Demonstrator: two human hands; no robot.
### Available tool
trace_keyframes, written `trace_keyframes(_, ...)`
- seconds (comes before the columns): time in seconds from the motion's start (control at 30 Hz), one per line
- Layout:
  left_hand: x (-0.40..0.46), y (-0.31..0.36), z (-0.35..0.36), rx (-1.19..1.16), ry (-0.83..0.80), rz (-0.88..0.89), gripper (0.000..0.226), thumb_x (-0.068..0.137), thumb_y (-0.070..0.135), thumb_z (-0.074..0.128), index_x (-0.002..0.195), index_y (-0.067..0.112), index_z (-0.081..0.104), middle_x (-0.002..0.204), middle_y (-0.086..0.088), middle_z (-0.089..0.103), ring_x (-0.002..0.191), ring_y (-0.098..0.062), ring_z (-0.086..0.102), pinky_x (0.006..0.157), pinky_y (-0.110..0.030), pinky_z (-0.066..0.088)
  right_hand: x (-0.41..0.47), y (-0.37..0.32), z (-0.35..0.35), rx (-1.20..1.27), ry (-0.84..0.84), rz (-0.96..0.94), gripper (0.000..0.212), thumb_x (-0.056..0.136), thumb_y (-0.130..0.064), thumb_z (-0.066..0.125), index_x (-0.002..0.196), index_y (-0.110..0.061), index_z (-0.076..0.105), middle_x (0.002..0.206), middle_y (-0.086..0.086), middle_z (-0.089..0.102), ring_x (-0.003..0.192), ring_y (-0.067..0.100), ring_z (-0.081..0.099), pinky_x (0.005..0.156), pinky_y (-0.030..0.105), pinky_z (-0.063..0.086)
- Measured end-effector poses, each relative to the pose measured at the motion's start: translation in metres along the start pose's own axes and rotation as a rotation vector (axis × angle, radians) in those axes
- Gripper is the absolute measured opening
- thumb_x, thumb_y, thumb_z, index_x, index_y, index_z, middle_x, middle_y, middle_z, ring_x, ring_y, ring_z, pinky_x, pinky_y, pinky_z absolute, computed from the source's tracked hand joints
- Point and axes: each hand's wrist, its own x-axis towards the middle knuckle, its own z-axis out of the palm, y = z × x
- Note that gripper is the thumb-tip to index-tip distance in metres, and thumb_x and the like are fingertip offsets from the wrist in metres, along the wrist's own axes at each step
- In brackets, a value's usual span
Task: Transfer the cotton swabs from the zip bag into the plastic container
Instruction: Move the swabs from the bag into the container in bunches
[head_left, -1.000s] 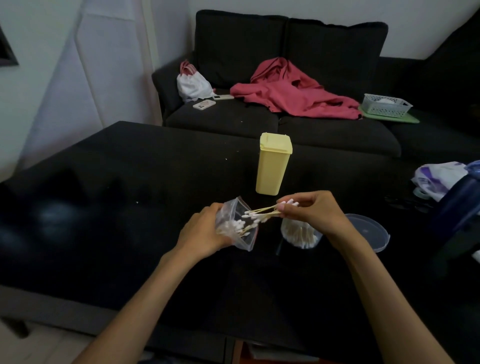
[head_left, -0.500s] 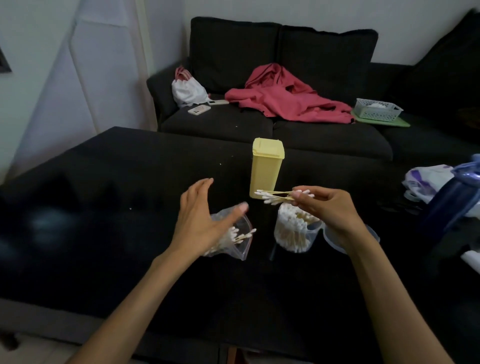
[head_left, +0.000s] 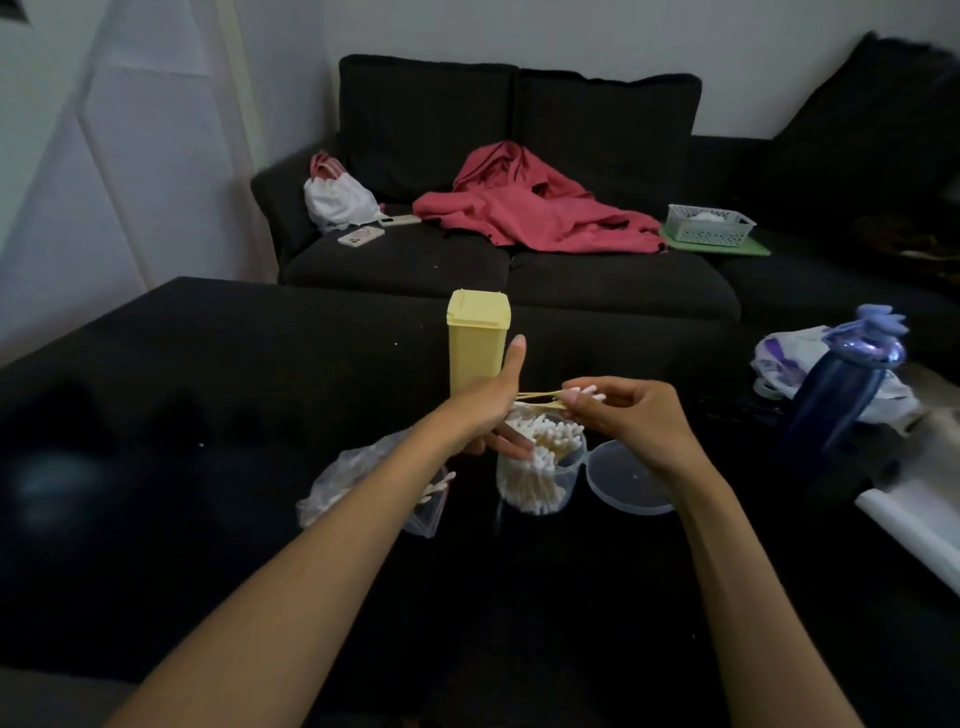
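Lying slack on the black table (head_left: 218, 395) nearest the front edge, the zip bag (head_left: 358, 486) has a few swabs poking from its mouth, partly under the left forearm. Just right of it stands the plastic container (head_left: 540, 475), packed with cotton swabs (head_left: 545, 441), its clear lid (head_left: 626, 480) flat beside it. Above the container, the right hand (head_left: 634, 415) pinches a small bunch of swabs (head_left: 540, 399) by one end. The left hand (head_left: 491, 405) is spread, thumb up, fingers straight against the container's rim, touching the bunch's other end. Behind stands a yellow box (head_left: 478, 345); a blue bottle (head_left: 836, 395) is toward the right edge. Beyond, a sofa (head_left: 519, 280) carries a red garment (head_left: 530, 208).
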Motion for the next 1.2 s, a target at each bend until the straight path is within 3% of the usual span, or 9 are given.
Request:
trace_keyframes(0.13, 0.006, -0.004, 0.012, -0.204, 0.034, 0.048, 0.068, 0.093, 0.067, 0.015, 0.091, 0.013, 0.055, 0.076, -0.002, 0.060, 0.060, -0.010, 0.047, 0.056, -0.025, 0.033, 0.002, 0.003, -0.002, -0.018, -0.019, 0.021, 0.015, 0.080, -0.014, 0.071, 0.095, -0.013, 0.073, 0.085, 0.003, 0.074, 0.078, 0.010, 0.071, 0.064, 0.014, 0.053)
trace_keyframes(0.23, 0.012, -0.011, 0.018, -0.291, 0.052, 0.069, 0.052, 0.095, 0.060, 0.033, 0.079, 0.016, 0.057, 0.067, 0.002, 0.051, 0.058, -0.009, 0.041, 0.055, -0.024, 0.032, 0.003, 0.006, -0.002, -0.001, -0.037, 0.057, 0.017, 0.080, -0.014, 0.071, 0.097, -0.010, 0.073, 0.087, 0.006, 0.074, 0.075, 0.009, 0.071, 0.066, 0.014, 0.055)
trace_keyframes(0.4, 0.021, -0.021, 0.029, -0.349, 0.180, 0.167, 0.033, 0.097, 0.040, 0.046, 0.082, 0.015, 0.060, 0.071, 0.001, 0.059, 0.068, -0.010, 0.054, 0.065, -0.025, 0.042, 0.003, 0.007, 0.002, 0.084, -0.026, 0.167, 0.010, 0.079, -0.013, 0.071, 0.089, -0.015, 0.071, 0.085, 0.003, 0.071, 0.072, 0.007, 0.068, 0.061, 0.013, 0.053)
trace_keyframes(0.57, 0.024, -0.023, 0.036, -0.351, 0.282, 0.236, 0.035, 0.097, 0.040, 0.048, 0.080, 0.012, 0.061, 0.076, -0.003, 0.062, 0.084, -0.019, 0.061, 0.080, -0.032, 0.045, 0.002, 0.006, 0.004, 0.176, -0.015, 0.185, 0.012, 0.083, -0.012, 0.068, 0.095, -0.013, 0.070, 0.083, 0.001, 0.070, 0.064, 0.003, 0.069, 0.058, 0.010, 0.052)
trace_keyframes(0.7, 0.023, -0.021, 0.034, -0.343, 0.317, 0.264, 0.033, 0.097, 0.040, 0.047, 0.076, 0.016, 0.057, 0.080, -0.004, 0.063, 0.095, -0.024, 0.064, 0.089, -0.036, 0.047, 0.004, 0.008, 0.008, 0.192, -0.009, 0.160, 0.011, 0.087, -0.020, 0.063, 0.097, -0.017, 0.068, 0.093, 0.006, 0.070, 0.076, 0.009, 0.070, 0.065, 0.014, 0.055)
trace_keyframes(0.83, 0.022, -0.022, 0.035, -0.318, 0.355, 0.299, 0.035, 0.096, 0.043, 0.046, 0.074, 0.018, 0.056, 0.089, -0.009, 0.067, 0.095, -0.023, 0.065, 0.090, -0.040, 0.048, 0.009, 0.013, 0.014, 0.112, 0.031, 0.140, 0.019, 0.093, -0.024, 0.056, 0.108, -0.015, 0.064, 0.098, 0.008, 0.068, 0.078, 0.012, 0.069, 0.066, 0.017, 0.057)
trace_keyframes(1.0, 0.022, -0.017, 0.037, -0.257, 0.407, 0.337, 0.035, 0.098, 0.045, 0.040, 0.078, 0.020, 0.054, 0.082, 0.001, 0.061, 0.082, -0.013, 0.059, 0.074, -0.029, 0.045, 0.009, 0.017, 0.025, -0.064, 0.032, 0.101, 0.027, 0.102, -0.029, 0.033, 0.110, -0.016, 0.056, 0.093, 0.006, 0.064, 0.076, 0.014, 0.063, 0.069, 0.030, 0.052)
trace_keyframes(1.1, 0.021, -0.015, 0.041, -0.263, 0.381, 0.346, 0.040, 0.101, 0.044, 0.033, 0.089, 0.014, 0.057, 0.094, -0.009, 0.066, 0.090, -0.021, 0.063, 0.083, -0.036, 0.048, 0.010, 0.020, 0.033, -0.157, 0.098, 0.099, 0.033, 0.103, -0.033, 0.025, 0.108, -0.016, 0.053, 0.095, 0.005, 0.060, 0.084, 0.015, 0.060, 0.076, 0.035, 0.050)
trace_keyframes(1.2, 0.021, -0.012, 0.045, -0.266, 0.347, 0.343, 0.045, 0.103, 0.039, 0.025, 0.100, 0.009, 0.059, 0.101, -0.015, 0.065, 0.095, -0.025, 0.062, 0.088, -0.038, 0.046, 0.012, 0.021, 0.035, -0.172, 0.110, 0.108, 0.034, 0.103, -0.034, 0.026, 0.107, -0.013, 0.052, 0.086, 0.004, 0.055, 0.073, 0.012, 0.052, 0.071, 0.032, 0.044)
